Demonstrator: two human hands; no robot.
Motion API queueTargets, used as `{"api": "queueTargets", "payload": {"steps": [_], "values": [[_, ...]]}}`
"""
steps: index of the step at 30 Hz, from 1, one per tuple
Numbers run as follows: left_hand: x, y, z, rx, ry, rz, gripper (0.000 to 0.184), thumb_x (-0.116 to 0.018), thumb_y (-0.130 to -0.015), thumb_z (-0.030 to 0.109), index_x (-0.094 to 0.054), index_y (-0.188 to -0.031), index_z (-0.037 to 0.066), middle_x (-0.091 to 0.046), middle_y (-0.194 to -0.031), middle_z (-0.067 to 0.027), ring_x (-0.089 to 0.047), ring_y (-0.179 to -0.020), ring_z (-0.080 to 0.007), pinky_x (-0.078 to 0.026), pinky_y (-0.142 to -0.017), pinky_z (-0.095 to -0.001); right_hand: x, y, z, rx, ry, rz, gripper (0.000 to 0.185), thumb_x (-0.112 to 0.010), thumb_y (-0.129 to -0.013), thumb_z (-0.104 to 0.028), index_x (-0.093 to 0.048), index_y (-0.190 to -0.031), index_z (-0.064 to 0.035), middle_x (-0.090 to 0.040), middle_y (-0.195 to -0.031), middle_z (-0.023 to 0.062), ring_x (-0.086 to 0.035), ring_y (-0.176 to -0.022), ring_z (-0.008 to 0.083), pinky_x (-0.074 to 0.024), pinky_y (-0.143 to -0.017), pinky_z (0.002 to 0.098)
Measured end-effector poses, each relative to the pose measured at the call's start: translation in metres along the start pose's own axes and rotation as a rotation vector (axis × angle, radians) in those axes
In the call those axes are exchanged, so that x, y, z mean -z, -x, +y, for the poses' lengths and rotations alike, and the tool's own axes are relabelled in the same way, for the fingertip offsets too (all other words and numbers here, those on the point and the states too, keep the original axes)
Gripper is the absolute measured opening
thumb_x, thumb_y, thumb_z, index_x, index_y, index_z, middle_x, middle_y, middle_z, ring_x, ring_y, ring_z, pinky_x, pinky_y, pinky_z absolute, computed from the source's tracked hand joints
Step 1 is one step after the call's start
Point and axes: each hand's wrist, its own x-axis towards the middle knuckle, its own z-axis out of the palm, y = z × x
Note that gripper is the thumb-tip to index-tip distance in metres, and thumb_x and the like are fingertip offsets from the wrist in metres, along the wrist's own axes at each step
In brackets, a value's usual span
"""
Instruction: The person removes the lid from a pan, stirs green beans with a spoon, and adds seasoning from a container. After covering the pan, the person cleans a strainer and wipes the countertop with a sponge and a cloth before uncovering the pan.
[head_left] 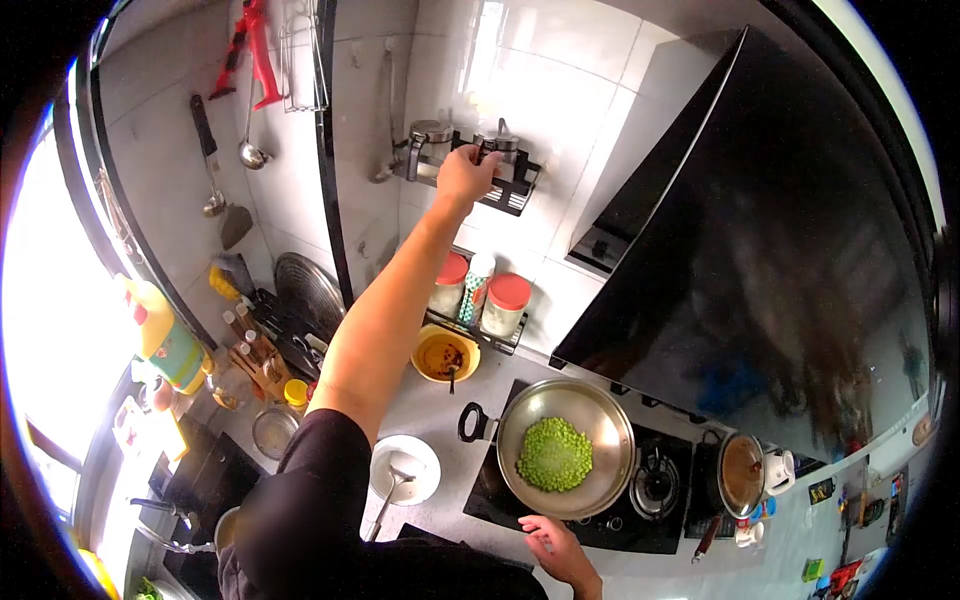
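Observation:
My left hand (467,178) reaches up to a black wall shelf (515,200), its fingers closed at a glass jar with a metal lid (497,142). The hand hides part of that jar. A similar lidded glass jar (431,133) with a handle stands just left of it. Lower down, my right hand (558,550) hovers by the near rim of a steel pan (612,440), fingers apart and holding nothing. Green peas (555,454) lie heaped in the middle of the pan, which sits on the black gas stove (590,535).
Red-lidded jars (509,292) stand on a lower rack, above a yellow bowl (440,378) of brown sauce with a spoon. A white bowl (418,462) with a spoon is left of the pan. The black range hood (770,230) overhangs the right. Another lidded pan (741,475) stands farther right.

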Motion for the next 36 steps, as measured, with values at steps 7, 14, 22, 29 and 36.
{"api": "queueTargets", "payload": {"steps": [7, 14, 22, 29, 36], "values": [[0.024, 0.03, 0.05, -0.075, 0.276, -0.05, 0.022, -0.063, -0.101, 0.027, -0.063, -0.101, 0.005, -0.067, -0.086, 0.0007, -0.058, -0.072, -0.0083, -0.048, -0.059, -0.0243, 0.011, -0.017, 0.001, -0.023, -0.018, -0.088, 0.033, -0.062, -0.095, -0.008, -0.061, -0.127, -0.0012, -0.068, -0.109, 0.0116, -0.066, -0.093, 0.0156, -0.0539, -0.083, 0.03], [0.114, 0.161, 0.085, -0.042, 0.026, -0.212, 0.024, -0.054, -0.105, 0.031, -0.059, -0.103, 0.008, -0.062, -0.086, 0.0027, -0.053, -0.072, -0.0054, -0.046, -0.059, -0.0227, 0.018, -0.041, -0.003, 0.03, -0.094, -0.126, 0.028, -0.058, -0.097, -0.005, -0.062, -0.125, -0.0008, -0.069, -0.107, 0.0098, -0.066, -0.094, 0.0143, -0.0537, -0.078, 0.0276], [0.161, 0.365, 0.055, 0.28, 0.171, -0.488, 0.022, -0.051, -0.107, 0.029, -0.057, -0.11, 0.009, -0.062, -0.096, 0.0015, -0.058, -0.089, -0.0057, -0.052, -0.068, -0.0222, 0.0, -0.141, -0.071, -0.06, -1.144, -0.259, 0.061, -0.065, -0.099, -0.025, -0.038, -0.151, -0.0066, -0.059, -0.122, 0.0086, -0.06, -0.105, 0.0204, -0.0538, -0.089, 0.0373], [0.139, 0.471, 0.015, 0.474, 0.35, -0.599, 0.024, -0.059, -0.104, 0.028, -0.06, -0.115, 0.007, -0.065, -0.096, -0.0038, -0.059, -0.074, -0.0077, -0.049, -0.06, -0.0208, -0.01, -0.156, -0.054, 0.316, -0.695, -0.569, 0.091, -0.087, -0.077, -0.004, -0.035, -0.151, -0.0085, -0.048, -0.143, 0.0066, -0.054, -0.126, 0.018, -0.0502, -0.103, 0.0353], [0.119, 0.501, 0.042, 0.594, 0.567, -0.504, 0.037, -0.044, -0.108, 0.03, -0.053, -0.129, 0.0, -0.061, -0.112, -0.0078, -0.062, -0.087, -0.0139, -0.057, -0.063, -0.0251, 0.002, -0.116, -0.038, 0.441, -0.505, -0.371, 0.094, -0.087, -0.076, -0.002, -0.032, -0.153, -0.0058, -0.043, -0.15, 0.0108, -0.047, -0.135, 0.0214, -0.043, -0.111, 0.0384]]}}
